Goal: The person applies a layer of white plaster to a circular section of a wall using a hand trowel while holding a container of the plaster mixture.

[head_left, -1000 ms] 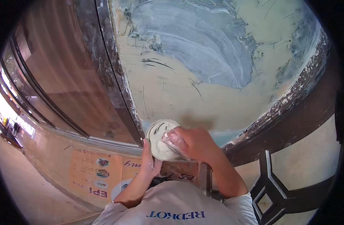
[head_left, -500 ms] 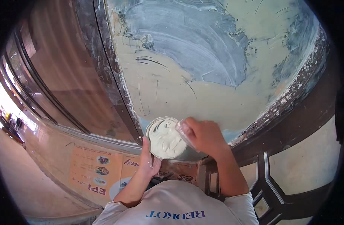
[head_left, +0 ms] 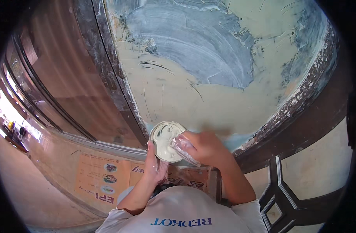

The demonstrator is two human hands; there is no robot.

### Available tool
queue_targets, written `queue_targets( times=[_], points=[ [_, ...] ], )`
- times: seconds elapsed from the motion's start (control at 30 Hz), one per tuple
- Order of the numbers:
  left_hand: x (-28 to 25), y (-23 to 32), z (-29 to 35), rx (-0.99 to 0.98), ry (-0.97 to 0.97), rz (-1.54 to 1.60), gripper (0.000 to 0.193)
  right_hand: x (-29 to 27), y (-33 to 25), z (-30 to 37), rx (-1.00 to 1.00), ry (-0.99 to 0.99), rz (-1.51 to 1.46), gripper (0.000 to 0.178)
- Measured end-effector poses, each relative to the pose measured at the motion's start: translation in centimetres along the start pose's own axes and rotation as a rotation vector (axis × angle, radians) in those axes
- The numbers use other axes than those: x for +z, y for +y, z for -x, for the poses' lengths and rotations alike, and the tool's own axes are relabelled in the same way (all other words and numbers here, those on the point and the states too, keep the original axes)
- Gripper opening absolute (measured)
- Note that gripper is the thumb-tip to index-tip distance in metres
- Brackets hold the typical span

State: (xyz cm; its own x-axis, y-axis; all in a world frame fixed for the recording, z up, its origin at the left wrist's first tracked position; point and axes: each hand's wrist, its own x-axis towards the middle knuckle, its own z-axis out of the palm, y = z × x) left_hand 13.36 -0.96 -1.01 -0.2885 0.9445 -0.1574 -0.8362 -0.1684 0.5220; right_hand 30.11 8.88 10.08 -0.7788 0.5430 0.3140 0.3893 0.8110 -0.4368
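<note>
A round tub (head_left: 178, 125) of white paste (head_left: 163, 149) is clamped in the left hand (head_left: 154, 165), before the patchy wall panel (head_left: 178, 101). The right hand (head_left: 203, 147) grips a smeared, translucent tool (head_left: 187, 150) over the paste, its shape hard to make out. The panel's top is cut off.

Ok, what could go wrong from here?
Only the left hand seems to support the tub, so pressure from the right hand at its opening might tip it. If it tips, pale paste could spill onto the orange printed sheet.
</note>
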Motion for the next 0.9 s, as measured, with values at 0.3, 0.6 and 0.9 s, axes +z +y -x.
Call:
queue_targets(
  times=[0.3,0.6,0.9],
  points=[
    [0.0,1.6,0.7,-0.106,-0.086,0.13,0.056,-0.8,0.1,-2.1,0.01,-0.01,0.069,0.023],
    [-0.5,2.6,1.4,-0.123,-0.135,0.082,0.062,-1.6,-1.2,-3.0,0.026,0.056,0.093,0.019],
    [-0.8,2.4,2.1,-0.144,-0.119,0.062,0.066,-2.3,-0.4,-3.0,0.047,0.085,-0.036,0.017]
  ],
)
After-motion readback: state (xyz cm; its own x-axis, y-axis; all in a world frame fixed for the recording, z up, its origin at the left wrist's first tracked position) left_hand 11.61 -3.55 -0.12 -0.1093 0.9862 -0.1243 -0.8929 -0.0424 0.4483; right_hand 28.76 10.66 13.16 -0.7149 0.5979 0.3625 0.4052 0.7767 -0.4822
